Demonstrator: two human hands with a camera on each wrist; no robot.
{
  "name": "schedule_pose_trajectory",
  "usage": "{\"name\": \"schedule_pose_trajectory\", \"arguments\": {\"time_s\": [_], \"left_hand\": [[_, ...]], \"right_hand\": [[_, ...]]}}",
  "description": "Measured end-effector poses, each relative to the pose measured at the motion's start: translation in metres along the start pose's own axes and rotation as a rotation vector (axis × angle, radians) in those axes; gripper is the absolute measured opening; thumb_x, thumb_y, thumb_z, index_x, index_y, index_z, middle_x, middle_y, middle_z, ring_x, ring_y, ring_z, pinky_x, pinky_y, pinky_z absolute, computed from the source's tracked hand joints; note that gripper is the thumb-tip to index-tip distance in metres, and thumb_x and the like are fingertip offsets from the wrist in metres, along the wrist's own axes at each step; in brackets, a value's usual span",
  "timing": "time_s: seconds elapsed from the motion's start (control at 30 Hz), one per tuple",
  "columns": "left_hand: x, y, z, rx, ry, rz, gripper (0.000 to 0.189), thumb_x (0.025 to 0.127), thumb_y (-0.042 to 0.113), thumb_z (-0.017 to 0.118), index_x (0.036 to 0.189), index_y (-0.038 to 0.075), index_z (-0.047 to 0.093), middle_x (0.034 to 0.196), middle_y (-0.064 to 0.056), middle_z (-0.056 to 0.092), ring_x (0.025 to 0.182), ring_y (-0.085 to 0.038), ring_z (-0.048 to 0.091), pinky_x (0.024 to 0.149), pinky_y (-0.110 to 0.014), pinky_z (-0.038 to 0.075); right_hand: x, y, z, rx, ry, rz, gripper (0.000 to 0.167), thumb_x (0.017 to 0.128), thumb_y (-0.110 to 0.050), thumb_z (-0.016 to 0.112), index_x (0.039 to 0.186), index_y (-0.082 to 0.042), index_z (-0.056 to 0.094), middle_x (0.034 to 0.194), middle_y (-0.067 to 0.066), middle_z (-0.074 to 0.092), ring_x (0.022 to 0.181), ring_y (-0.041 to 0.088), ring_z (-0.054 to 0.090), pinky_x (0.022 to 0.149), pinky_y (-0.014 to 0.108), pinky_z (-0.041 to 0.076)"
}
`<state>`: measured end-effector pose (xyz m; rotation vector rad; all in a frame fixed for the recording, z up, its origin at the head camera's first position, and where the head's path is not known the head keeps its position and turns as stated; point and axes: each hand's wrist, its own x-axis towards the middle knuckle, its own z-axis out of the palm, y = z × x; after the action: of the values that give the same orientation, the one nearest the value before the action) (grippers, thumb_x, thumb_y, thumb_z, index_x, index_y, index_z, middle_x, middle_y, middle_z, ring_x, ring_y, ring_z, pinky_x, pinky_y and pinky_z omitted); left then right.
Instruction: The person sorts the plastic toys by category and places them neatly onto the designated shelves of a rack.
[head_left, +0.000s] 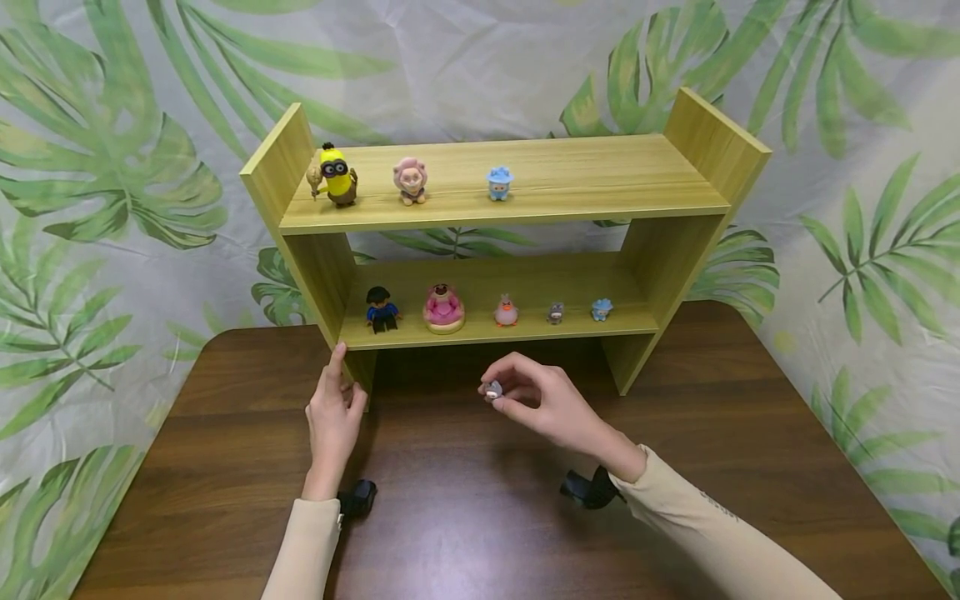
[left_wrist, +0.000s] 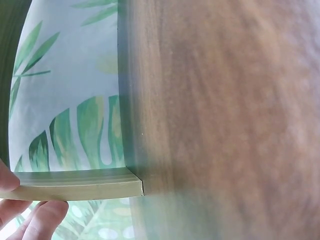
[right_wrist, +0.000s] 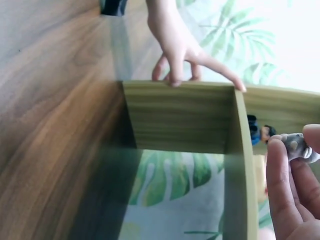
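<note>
My right hand pinches a small grey animal figurine between thumb and fingertips, in front of the lower board of a wooden shelf. The right wrist view shows the grey figurine close up, its far end partly behind the thumb. With my left hand I grip the front edge of the shelf's left side panel, thumb on one face and fingers on the other. Its index finger reaches up to the lower board's corner. Near that corner stands a dark-haired figure in blue.
On the lower board are also a pink bear figure, a pale pink duck, another grey figurine and a blue-hatted figurine. A yellow minion, a pink-maned figure and a blue-hatted figurine stand on top. Everything rests on a brown table.
</note>
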<state>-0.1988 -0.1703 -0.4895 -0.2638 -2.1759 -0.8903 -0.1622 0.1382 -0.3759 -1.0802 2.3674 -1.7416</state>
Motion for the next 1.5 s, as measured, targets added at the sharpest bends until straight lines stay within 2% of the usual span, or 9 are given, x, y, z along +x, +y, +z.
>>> {"name": "schedule_pose_trajectory", "arguments": {"time_s": [0.27, 0.5, 0.7, 0.9, 1.0, 1.27, 1.5], "left_hand": [[0.0, 0.0, 0.0, 0.002, 0.005, 0.003, 0.083, 0.083, -0.013, 0.055, 0.148, 0.031, 0.028, 0.083, -0.014, 0.048, 0.059, -0.027, 0.05, 0.051, -0.04, 0.036], [0.0, 0.001, 0.0, -0.005, 0.005, -0.001, 0.083, 0.083, -0.013, 0.054, 0.148, 0.031, 0.029, 0.084, -0.015, 0.048, 0.062, -0.03, 0.054, 0.052, -0.041, 0.038], [0.0, 0.001, 0.0, -0.006, 0.003, -0.002, 0.084, 0.082, -0.013, 0.054, 0.149, 0.032, 0.028, 0.085, -0.016, 0.049, 0.063, -0.03, 0.055, 0.052, -0.042, 0.038], [0.0, 0.001, 0.0, -0.005, 0.002, -0.002, 0.084, 0.082, -0.013, 0.054, 0.149, 0.031, 0.028, 0.086, -0.015, 0.049, 0.063, -0.031, 0.055, 0.052, -0.042, 0.038], [0.0, 0.001, 0.0, -0.002, 0.001, 0.001, 0.083, 0.082, -0.013, 0.054, 0.149, 0.031, 0.028, 0.086, -0.015, 0.05, 0.061, -0.03, 0.052, 0.052, -0.042, 0.037], [0.001, 0.002, 0.0, 0.01, 0.014, 0.019, 0.083, 0.082, -0.012, 0.052, 0.149, 0.031, 0.028, 0.086, -0.015, 0.05, 0.057, -0.021, 0.045, 0.051, -0.039, 0.034], [0.001, 0.002, 0.0, 0.013, 0.018, 0.014, 0.085, 0.081, -0.012, 0.054, 0.149, 0.032, 0.028, 0.084, -0.013, 0.048, 0.057, -0.019, 0.043, 0.051, -0.039, 0.034]], "right_hand": [[0.004, -0.008, -0.011, -0.028, 0.031, -0.042, 0.022, 0.089, 0.003, 0.062, 0.109, -0.005, 0.058, 0.101, 0.009, 0.066, 0.089, 0.02, 0.063, 0.077, 0.032, 0.052], [0.008, -0.015, -0.021, -0.029, 0.062, -0.067, 0.021, 0.09, 0.006, 0.059, 0.109, -0.002, 0.058, 0.104, 0.012, 0.065, 0.091, 0.021, 0.064, 0.077, 0.033, 0.052], [0.01, -0.021, -0.031, -0.029, 0.091, -0.079, 0.021, 0.088, 0.009, 0.06, 0.108, 0.001, 0.058, 0.102, 0.01, 0.063, 0.09, 0.022, 0.064, 0.077, 0.032, 0.052], [0.011, -0.026, -0.04, -0.037, 0.112, -0.135, 0.023, 0.087, 0.012, 0.059, 0.108, 0.003, 0.058, 0.1, 0.012, 0.063, 0.088, 0.021, 0.064, 0.075, 0.031, 0.053], [0.012, -0.029, -0.045, -0.032, 0.121, -0.158, 0.025, 0.086, 0.015, 0.058, 0.108, 0.003, 0.058, 0.1, 0.014, 0.063, 0.088, 0.021, 0.063, 0.074, 0.032, 0.053], [0.012, -0.038, -0.056, -0.035, 0.142, -0.152, 0.025, 0.086, 0.015, 0.058, 0.108, 0.005, 0.057, 0.103, 0.021, 0.059, 0.091, 0.023, 0.063, 0.076, 0.033, 0.053], [0.014, -0.047, -0.067, -0.102, 0.186, -0.157, 0.024, 0.085, 0.013, 0.061, 0.107, 0.001, 0.06, 0.101, 0.011, 0.064, 0.088, 0.026, 0.063, 0.076, 0.03, 0.051]]}}
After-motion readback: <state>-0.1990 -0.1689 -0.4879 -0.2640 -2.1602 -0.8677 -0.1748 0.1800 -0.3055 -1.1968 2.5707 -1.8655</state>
